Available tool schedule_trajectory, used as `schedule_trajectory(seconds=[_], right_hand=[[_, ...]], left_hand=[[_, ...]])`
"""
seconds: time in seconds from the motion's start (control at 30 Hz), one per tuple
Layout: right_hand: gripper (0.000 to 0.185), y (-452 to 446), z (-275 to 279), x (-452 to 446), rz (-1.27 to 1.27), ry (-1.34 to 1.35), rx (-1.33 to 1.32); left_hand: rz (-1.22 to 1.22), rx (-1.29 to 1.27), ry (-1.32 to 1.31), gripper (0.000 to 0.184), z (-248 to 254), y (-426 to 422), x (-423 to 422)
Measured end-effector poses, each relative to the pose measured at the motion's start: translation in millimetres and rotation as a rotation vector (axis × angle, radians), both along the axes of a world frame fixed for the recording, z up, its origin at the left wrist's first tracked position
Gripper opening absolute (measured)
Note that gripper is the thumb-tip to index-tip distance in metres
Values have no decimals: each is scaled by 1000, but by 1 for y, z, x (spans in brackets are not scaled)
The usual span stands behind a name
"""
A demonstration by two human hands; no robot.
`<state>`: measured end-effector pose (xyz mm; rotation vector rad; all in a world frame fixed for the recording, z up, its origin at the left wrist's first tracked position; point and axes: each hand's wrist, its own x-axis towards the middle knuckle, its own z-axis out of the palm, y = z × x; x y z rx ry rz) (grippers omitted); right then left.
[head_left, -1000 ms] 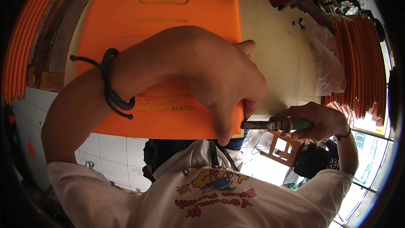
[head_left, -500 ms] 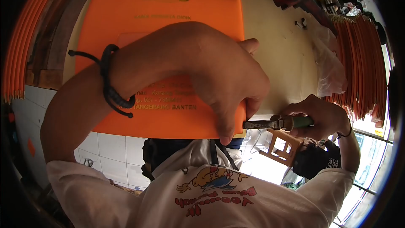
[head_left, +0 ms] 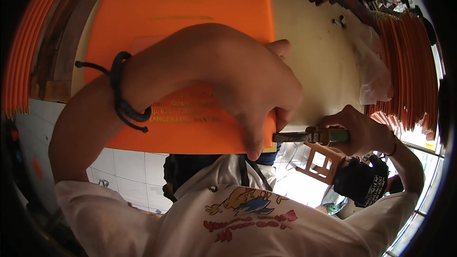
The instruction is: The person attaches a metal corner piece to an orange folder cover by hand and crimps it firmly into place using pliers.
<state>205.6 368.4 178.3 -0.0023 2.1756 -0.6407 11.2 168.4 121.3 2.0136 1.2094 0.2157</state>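
Observation:
An orange folder point(head_left: 181, 138) with gold print lies on a pale tabletop point(head_left: 309, 57). My left hand point(head_left: 257, 85), with a black cord bracelet at the wrist, arches over it and grips its near right corner, thumb on top and fingers bent at the right edge. My right hand point(head_left: 357, 131) is closed round the green handles of a metal plier-like tool point(head_left: 304, 136). The tool's jaws meet the folder's edge at that corner, just right of my left thumb. A small gold piece shows under the corner.
Stacks of orange folders stand at the far left point(head_left: 28, 47) and right point(head_left: 404, 71). A crumpled clear plastic sheet point(head_left: 373, 66) lies beside the right stack. Below are a brown stool point(head_left: 320, 164), a dark printed cloth item point(head_left: 364, 181) and white floor tiles point(head_left: 128, 166).
The folder has shifted slightly down and then back up in view, with small head movement. Both hands keep their hold, and the right forearm has swung a little outward.

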Motion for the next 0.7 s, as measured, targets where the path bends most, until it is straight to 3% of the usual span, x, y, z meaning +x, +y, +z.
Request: schedule_trajectory(seconds=[0.13,0.17,0.53,0.57,0.7], right_hand=[[21,-4,8,-2,15,81,8],[25,-8,15,-8,-108,-11,34],[34,3,20,6,47,-110,132],[38,-3,26,3,-71,-252,170],[39,-3,27,9,-22,-289,230]], left_hand=[[6,45,-31,56,-4,0,-1],[1,66,-42,56,-5,1,-2],[62,163,-103,57,-12,-3,-1],[68,152,-111,56,-13,-3,-1],[74,121,-111,51,-9,-4,1]])
